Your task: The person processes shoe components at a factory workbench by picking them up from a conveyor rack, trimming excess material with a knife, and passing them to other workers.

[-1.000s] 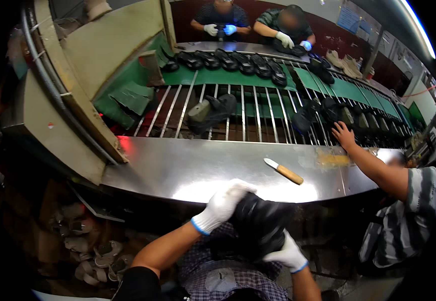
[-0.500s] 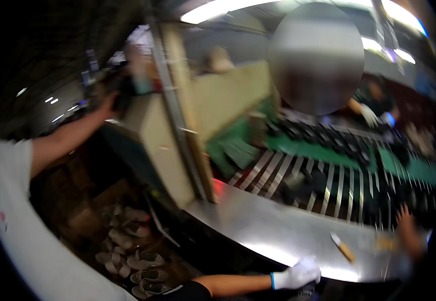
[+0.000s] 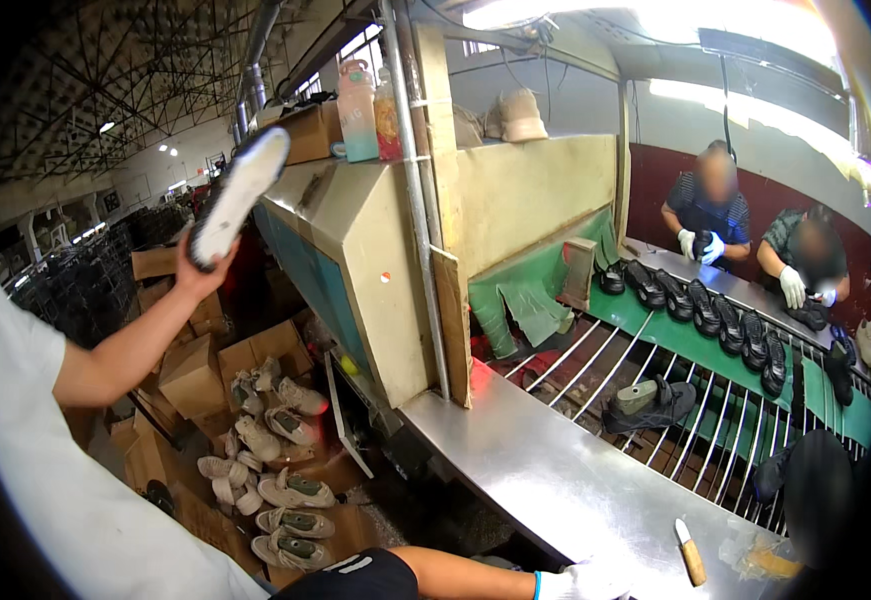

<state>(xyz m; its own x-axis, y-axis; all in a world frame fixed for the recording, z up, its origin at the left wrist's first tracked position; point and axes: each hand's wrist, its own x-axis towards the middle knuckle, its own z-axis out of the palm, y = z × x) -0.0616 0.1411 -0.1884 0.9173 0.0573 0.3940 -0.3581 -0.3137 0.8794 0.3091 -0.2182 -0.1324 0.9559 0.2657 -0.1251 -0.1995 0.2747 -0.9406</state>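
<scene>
A white glove with a blue cuff covers my left hand (image 3: 583, 583), at the bottom edge by the near rim of the metal counter (image 3: 525, 470). My bare forearm comes from a black sleeve at lower left. Glare and the frame edge hide the fingers, and anything under them. On the counter, right of that hand, lies a short knife (image 3: 690, 555) with a wooden handle. I do not see my right hand. At left, a person in a white shirt holds up a shoe (image 3: 225, 205), its pale underside showing, in a bare hand.
A metal-bar rack behind the counter holds a dark shoe (image 3: 650, 405); black shoes (image 3: 705, 308) line a green strip. Two gloved people (image 3: 710, 215) work beyond. A metal post (image 3: 420, 200) and cream machine housing (image 3: 375, 270) stand left. Below lie beige shoes (image 3: 290, 490) and cardboard boxes (image 3: 200, 375).
The view has steadied and shifted. My left hand now sits lower, partly cut off. The shoe in the other person's hand shows clearly. A blurred bare hand at right is no longer visible.
</scene>
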